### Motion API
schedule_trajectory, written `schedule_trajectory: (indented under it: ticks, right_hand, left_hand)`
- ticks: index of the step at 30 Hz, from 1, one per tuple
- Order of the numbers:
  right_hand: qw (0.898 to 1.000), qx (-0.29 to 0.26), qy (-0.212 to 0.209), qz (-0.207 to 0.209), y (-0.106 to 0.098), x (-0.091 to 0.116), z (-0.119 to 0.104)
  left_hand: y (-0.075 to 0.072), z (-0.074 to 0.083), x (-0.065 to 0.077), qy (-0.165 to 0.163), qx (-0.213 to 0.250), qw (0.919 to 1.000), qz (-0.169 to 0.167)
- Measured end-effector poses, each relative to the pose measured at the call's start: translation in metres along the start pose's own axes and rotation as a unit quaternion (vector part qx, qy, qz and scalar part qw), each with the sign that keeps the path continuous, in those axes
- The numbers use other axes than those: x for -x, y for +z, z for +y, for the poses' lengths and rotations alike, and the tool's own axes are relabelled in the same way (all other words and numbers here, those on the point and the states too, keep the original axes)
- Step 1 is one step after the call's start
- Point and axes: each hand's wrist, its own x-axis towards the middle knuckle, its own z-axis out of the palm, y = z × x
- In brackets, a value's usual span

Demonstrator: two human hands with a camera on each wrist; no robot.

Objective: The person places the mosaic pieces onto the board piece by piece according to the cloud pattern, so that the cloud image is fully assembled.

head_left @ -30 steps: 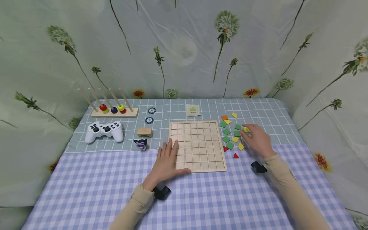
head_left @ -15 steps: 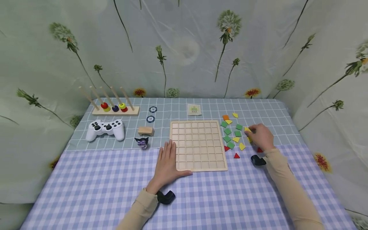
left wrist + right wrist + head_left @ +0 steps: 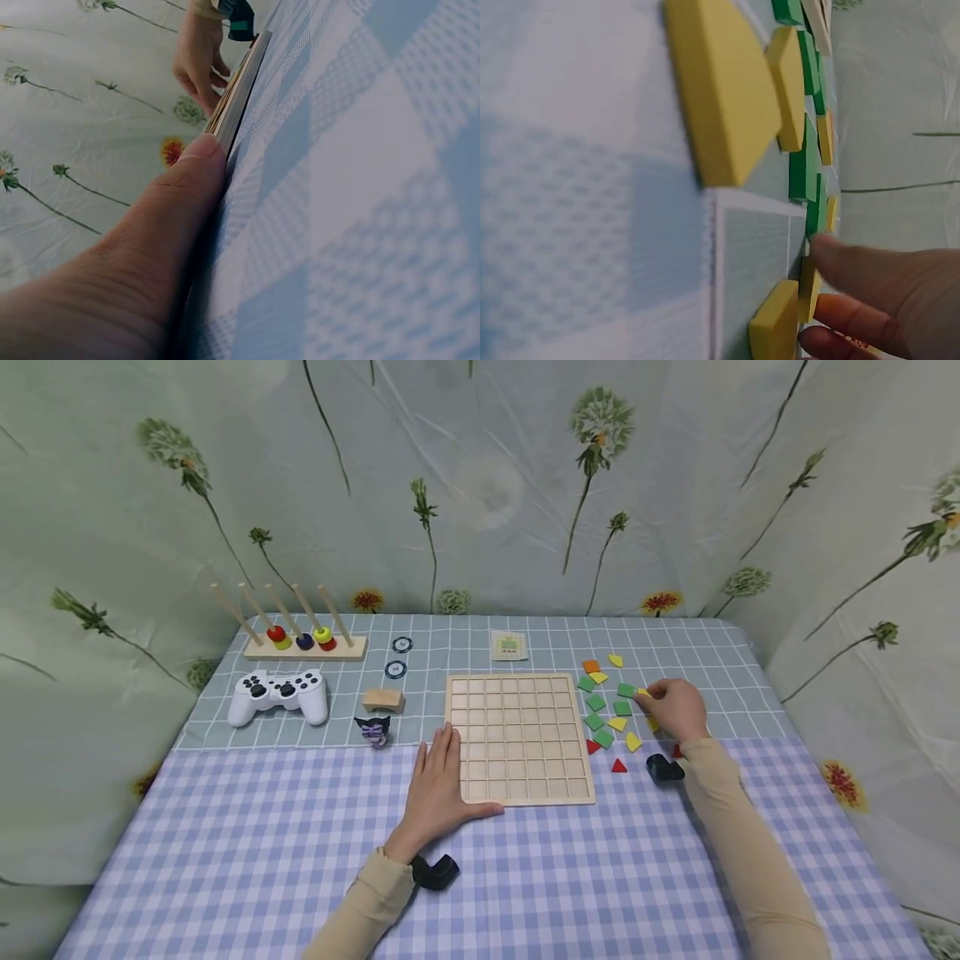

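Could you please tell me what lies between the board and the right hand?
In the head view, green pieces and yellow pieces lie between the board and the right hand, with a red piece near the board's edge.

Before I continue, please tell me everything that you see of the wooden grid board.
The wooden grid board is square and pale, apparently wood, with a raised rim and strips dividing it into small square cells. It lies flat, its far part on the grey-blue cloth, its near part on the checked cloth. The left hand touches its left and near edges. A red piece lies by its right edge; whether they touch is unclear.
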Motion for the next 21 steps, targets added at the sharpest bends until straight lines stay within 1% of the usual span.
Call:
schedule_trajectory:
  ticks: [6,9,11,13,15,17,19,21]
  right_hand:
    - [1.000,-0.016,0.006,0.000,0.001,-0.003,0.004]
    - [0.999,-0.033,0.000,0.005,0.000,-0.002,0.003]
    - [0.999,-0.049,-0.005,0.015,0.001,-0.001,0.002]
    - [0.997,-0.074,-0.014,0.033,0.004,0.000,-0.002]
    - [0.993,-0.101,-0.033,0.047,0.008,0.000,-0.011]
    - [0.988,-0.128,-0.062,0.054,0.014,0.000,-0.024]
    - [0.983,-0.152,-0.097,0.043,0.020,0.001,-0.041]
    - [0.977,-0.170,-0.127,0.022,0.029,0.001,-0.057]
  left_hand:
    - [0.000,0.000,0.000,0.000,-0.004,1.0000,0.002]
    - [0.000,0.000,0.000,-0.001,-0.006,1.0000,0.005]
    - [0.000,0.000,0.000,0.001,-0.008,1.0000,0.006]
    - [0.000,0.000,0.000,0.002,-0.008,0.9999,0.008]
    - [0.000,0.001,0.001,0.003,-0.008,0.9999,0.013]
    - [0.000,0.001,0.001,0.003,-0.010,0.9998,0.017]
    - [0.001,0.000,0.000,0.001,-0.012,0.9998,0.015]
    - [0.001,0.001,0.000,0.001,-0.014,0.9998,0.012]
